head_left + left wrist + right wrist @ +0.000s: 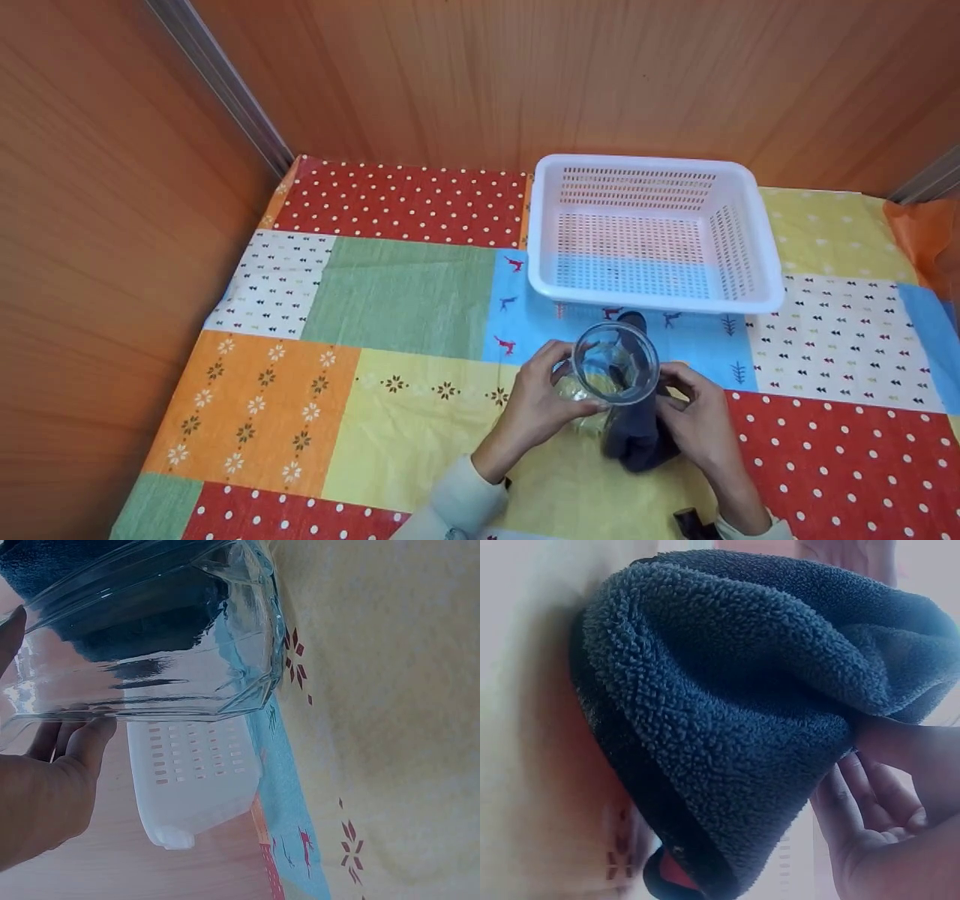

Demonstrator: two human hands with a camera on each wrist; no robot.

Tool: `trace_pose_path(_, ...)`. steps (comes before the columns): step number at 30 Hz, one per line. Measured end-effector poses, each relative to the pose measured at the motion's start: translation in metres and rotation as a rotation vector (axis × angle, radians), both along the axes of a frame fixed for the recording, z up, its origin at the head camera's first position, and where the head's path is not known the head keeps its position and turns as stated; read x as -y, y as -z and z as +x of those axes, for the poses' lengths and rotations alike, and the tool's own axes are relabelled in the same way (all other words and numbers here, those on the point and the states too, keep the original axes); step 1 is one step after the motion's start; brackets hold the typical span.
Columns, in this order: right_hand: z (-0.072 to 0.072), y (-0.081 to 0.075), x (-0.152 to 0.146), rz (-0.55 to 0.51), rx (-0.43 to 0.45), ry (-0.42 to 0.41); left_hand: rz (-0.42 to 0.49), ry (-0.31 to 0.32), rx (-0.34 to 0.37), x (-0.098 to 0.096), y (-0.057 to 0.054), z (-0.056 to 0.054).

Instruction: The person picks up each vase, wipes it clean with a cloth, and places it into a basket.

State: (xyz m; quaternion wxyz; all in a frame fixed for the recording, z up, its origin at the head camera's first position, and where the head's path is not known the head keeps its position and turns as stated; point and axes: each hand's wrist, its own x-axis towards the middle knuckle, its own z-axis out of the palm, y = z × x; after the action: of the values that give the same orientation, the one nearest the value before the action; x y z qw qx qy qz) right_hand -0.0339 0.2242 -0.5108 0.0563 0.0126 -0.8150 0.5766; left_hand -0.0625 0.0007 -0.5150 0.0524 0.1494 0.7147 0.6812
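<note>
A clear glass jar (592,416) with a wide round mouth stands near the front of the table, its faceted wall filling the top of the left wrist view. My left hand (541,391) grips it from the left, thumb on the near side and fingers round the far side. Against the jar's right side hangs a dark grey-blue fluffy cloth (637,439), which my right hand (694,412) pinches between thumb and fingers. In the right wrist view the cloth (727,705) bulges in folds, with a black bound edge. Part of it shows through the glass.
A white perforated plastic basket (652,296) sits behind the hands, near the wooden back wall (450,82). A patchwork-patterned tablecloth (405,300) covers the table. Another wooden panel (97,225) rises along the left side.
</note>
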Motion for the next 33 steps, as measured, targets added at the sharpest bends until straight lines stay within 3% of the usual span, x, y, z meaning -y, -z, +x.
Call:
trace_pose_path(10,0.002,-0.013,0.002,-0.02,-0.023,0.02,0.001,-0.003,0.02,0.0,-0.001,0.0)
trace_pose_path(25,-0.001,0.015,-0.004,0.072,-0.052,-0.017,0.001,-0.003,0.008,0.0,-0.001,0.001)
trace_pose_path(33,-0.005,0.03,-0.007,0.17,0.077,0.005,-0.005,0.0,0.002,0.001,-0.003,0.001)
